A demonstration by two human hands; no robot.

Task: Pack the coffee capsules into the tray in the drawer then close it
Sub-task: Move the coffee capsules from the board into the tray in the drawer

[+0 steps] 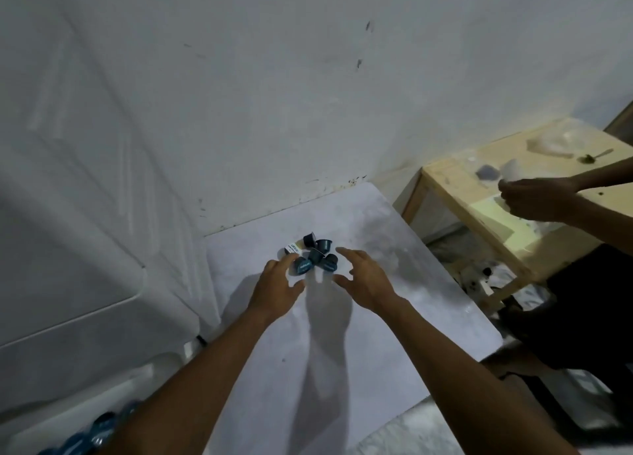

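Capsule label [293, 248], print too blurred (illegible), no readable text

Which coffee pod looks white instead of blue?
The pod at the left edge of the pile, just past the left hand. It shows a white printed face; the other pods look dark blue.

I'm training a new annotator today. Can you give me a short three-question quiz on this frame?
1. True or false: the right hand holds a capsule.
2. The loose capsules lie on: A) the white table B) a plate C) the floor.
3. Fill in: more blue capsules show at the bottom ___ of the view.
Key: 1 false, its fingers are spread and hold nothing; 2 A; 3 left.
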